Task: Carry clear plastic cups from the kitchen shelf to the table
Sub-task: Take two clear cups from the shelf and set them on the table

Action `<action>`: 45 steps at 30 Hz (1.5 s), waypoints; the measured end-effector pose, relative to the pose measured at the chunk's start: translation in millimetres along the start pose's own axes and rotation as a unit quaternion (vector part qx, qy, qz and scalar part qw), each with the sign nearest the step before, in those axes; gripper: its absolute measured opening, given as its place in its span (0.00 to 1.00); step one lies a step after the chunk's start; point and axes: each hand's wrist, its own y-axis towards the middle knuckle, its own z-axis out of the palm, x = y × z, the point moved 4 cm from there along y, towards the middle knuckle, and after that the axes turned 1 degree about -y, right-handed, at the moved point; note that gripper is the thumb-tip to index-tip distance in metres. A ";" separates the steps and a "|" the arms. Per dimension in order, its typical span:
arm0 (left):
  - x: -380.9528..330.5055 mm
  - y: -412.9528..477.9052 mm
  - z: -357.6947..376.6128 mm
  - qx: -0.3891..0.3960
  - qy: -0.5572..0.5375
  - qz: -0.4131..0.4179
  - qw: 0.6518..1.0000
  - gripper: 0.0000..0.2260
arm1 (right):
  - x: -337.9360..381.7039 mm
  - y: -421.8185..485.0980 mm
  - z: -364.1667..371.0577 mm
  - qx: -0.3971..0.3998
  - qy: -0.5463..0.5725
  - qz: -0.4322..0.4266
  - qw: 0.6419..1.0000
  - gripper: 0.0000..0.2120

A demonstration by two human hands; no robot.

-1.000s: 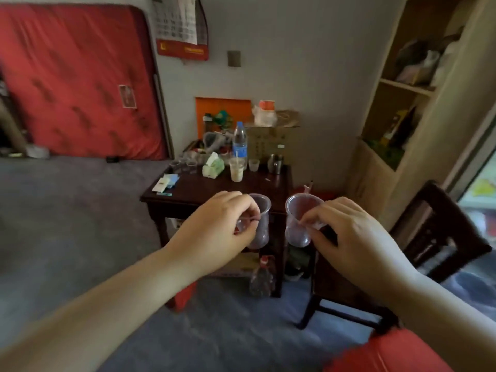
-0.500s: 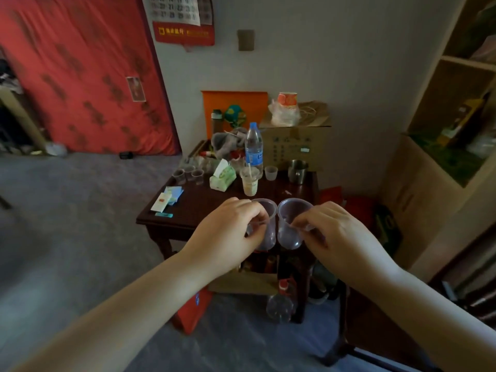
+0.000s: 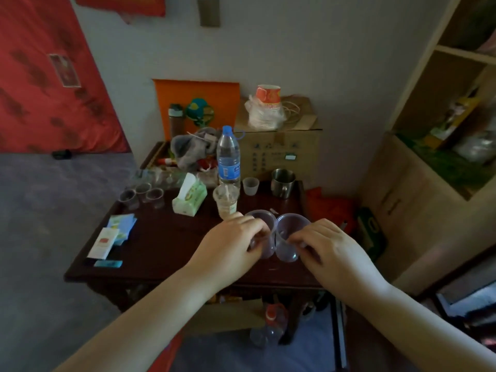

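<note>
My left hand (image 3: 230, 248) grips one clear plastic cup (image 3: 264, 224) by its side. In my right hand (image 3: 330, 251) is a second clear plastic cup (image 3: 291, 226), pinched at the rim. The two cups touch side by side, upright, just above the right front part of the dark wooden table (image 3: 166, 245). Whether their bases rest on the tabletop is hidden by my fingers. Three more small clear cups (image 3: 143, 196) stand at the table's left rear.
On the table stand a water bottle (image 3: 228, 157), a drink cup with a straw (image 3: 226, 201), a tissue pack (image 3: 189, 196), a metal mug (image 3: 283, 182), a small cup (image 3: 251, 186) and cards (image 3: 112, 234). A cardboard box (image 3: 281, 151) sits behind. Shelving (image 3: 440, 157) stands to the right.
I have come closer to the table. Both hands have brought the cups together and lowered them over the tabletop's right front part.
</note>
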 end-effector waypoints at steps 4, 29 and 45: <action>48.4 47.9 32.2 0.039 -0.017 0.010 0.999 0.07 | -39.2 35.4 34.3 0.014 -0.020 0.045 0.999 0.10; 197.2 187.5 222.0 0.168 0.010 -0.171 0.971 0.15 | -280.4 133.9 219.3 0.146 0.085 0.027 0.985 0.11; 228.0 203.2 268.3 0.202 0.050 -0.244 0.947 0.22 | -323.1 151.0 274.0 0.167 0.129 0.007 0.978 0.08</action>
